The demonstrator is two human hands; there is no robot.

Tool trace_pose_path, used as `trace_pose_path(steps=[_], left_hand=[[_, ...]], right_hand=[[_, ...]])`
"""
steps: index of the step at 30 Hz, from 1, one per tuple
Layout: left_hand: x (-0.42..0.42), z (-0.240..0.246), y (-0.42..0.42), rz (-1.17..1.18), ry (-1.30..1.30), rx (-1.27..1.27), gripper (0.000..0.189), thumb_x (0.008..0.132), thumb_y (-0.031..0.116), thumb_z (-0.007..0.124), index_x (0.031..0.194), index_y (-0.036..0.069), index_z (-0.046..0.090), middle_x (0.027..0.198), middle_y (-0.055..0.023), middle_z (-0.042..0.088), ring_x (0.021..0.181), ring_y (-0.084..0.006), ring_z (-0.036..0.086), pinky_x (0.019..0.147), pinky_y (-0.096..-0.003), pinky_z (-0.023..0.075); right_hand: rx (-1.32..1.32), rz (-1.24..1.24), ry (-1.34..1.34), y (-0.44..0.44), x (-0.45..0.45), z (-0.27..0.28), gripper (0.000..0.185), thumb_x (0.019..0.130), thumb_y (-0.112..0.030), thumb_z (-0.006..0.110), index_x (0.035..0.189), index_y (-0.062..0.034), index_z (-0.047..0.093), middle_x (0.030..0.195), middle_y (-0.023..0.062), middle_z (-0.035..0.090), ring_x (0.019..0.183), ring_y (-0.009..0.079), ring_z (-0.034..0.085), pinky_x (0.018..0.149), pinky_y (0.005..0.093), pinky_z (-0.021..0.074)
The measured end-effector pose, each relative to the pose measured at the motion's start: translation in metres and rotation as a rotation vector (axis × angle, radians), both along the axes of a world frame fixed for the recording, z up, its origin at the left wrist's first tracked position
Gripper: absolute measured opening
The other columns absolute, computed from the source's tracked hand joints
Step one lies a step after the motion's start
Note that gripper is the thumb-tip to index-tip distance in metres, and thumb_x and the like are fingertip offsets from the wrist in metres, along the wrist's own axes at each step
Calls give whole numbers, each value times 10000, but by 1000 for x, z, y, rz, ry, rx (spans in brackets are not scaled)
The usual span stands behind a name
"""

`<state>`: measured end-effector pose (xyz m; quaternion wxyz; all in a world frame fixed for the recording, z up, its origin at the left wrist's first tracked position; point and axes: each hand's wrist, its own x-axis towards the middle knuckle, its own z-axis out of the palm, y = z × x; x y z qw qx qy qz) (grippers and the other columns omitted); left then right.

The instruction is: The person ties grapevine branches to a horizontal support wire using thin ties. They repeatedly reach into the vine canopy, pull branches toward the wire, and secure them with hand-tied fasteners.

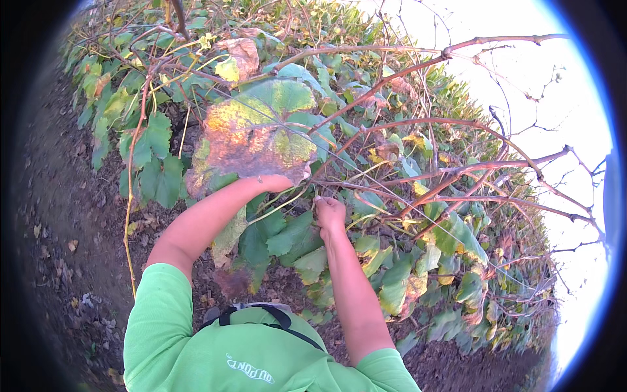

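Most of my left hand is hidden beneath a large grapevine leaf, green at the top and yellow to brown below. Only the wrist and a bit of the hand's back show, so its fingers cannot be seen. To its right, my right hand is raised with the fingers curled and the thumb tip against the forefinger. It is beside a thin stem that rises from the fingertips, just below a reddish vine cane. Whether the fingers hold that stem is too small to tell.
Several woody canes arch to the right, and a thin wire runs diagonally through the foliage. A long cane hangs at the left. Bare soil with dry leaves lies left of the vine. Green leaves surround both forearms.
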<state>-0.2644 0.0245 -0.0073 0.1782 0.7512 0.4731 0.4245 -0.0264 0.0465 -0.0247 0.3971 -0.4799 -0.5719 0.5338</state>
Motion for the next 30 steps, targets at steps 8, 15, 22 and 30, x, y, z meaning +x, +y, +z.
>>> trace_pose_path(steps=[8, 15, 22, 30], left_hand=[[15, -21, -22, 209, 54, -197, 419, 1044, 278, 583, 1425, 110, 541, 1314, -167, 636, 1186, -314, 627, 1051, -452, 471], [24, 49, -109, 335, -70, 195, 344, 935, 115, 670, 1275, 59, 668, 1231, -127, 676, 1098, -293, 687, 938, -390, 545], [44, 51, -180, 119, -346, 88, 271, 899, 144, 772, 1141, 29, 731, 1074, -147, 715, 881, -327, 705, 794, -391, 571], [74, 59, -229, 209, 80, 645, 193, 815, 120, 859, 948, 47, 740, 939, -97, 730, 816, -281, 713, 713, -398, 576]], right_hand=[[-5, -96, 107, -9, -3, 25, 236, 989, -201, 640, 881, 5, 682, 686, 41, 621, 577, 129, 546, 546, 308, 412], [108, -251, -142, -75, -9, 29, 208, 978, -230, 622, 847, -68, 620, 652, 0, 555, 472, 83, 412, 407, 279, 290], [15, -83, 65, -169, 26, 32, 178, 1019, -183, 658, 875, -81, 632, 691, -19, 594, 523, 53, 439, 477, 248, 337], [274, -19, -15, -232, 45, 36, 192, 1018, -181, 700, 897, -40, 650, 738, -39, 616, 648, 36, 511, 584, 245, 418]])
